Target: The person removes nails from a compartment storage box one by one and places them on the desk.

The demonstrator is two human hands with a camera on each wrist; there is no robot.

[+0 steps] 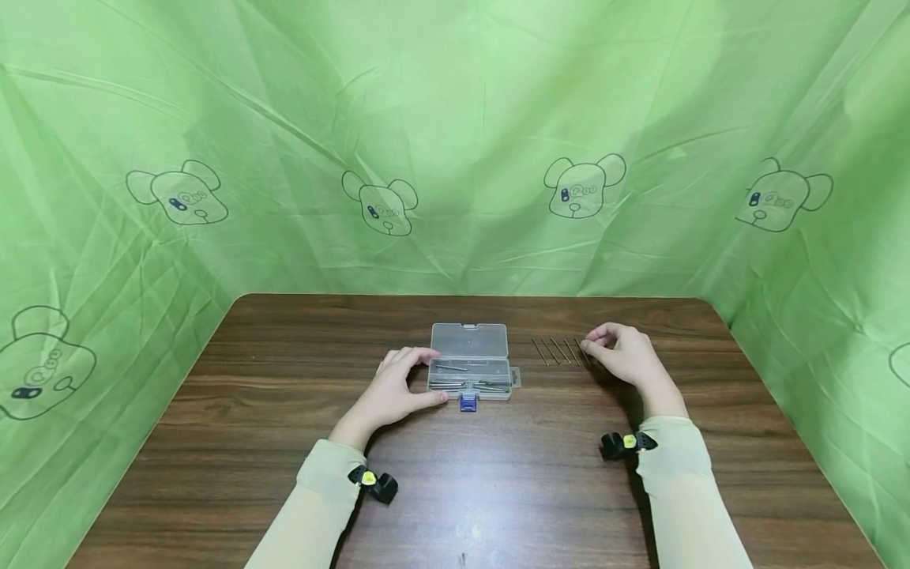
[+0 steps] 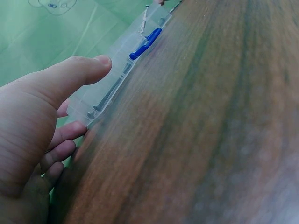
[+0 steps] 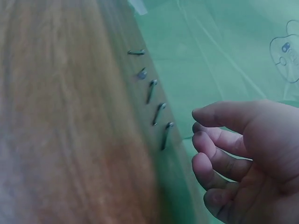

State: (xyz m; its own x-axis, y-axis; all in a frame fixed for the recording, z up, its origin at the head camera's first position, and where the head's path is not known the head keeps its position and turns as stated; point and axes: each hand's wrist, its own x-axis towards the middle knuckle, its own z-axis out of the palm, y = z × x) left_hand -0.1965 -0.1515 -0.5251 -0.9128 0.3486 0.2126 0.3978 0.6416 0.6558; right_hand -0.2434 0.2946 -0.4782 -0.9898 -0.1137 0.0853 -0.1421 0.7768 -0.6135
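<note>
A clear plastic storage box [image 1: 469, 379] lies on the table with its lid [image 1: 469, 341] folded back and a blue latch [image 1: 468, 403] hanging at the front. Slender metal fasteners [image 1: 448, 386] with small heads fill its front compartments; whether screws or nails is unclear. My left hand [image 1: 389, 395] holds the box at its left end, thumb by the front edge, other fingers around the side. Right of the box, several matching fasteners [image 1: 554, 352] lie in a slanted row. My right hand [image 1: 626, 353] is by the row's right end, fingers loosely bent; nothing shows between them in the right wrist view.
The dark wooden table [image 1: 498, 490] has its far edge just behind the box and the row. A green cloth [image 1: 469, 118] printed with bear heads surrounds the table at the back and sides. A clear hanging tab [image 1: 515, 377] sticks out from the box's right side.
</note>
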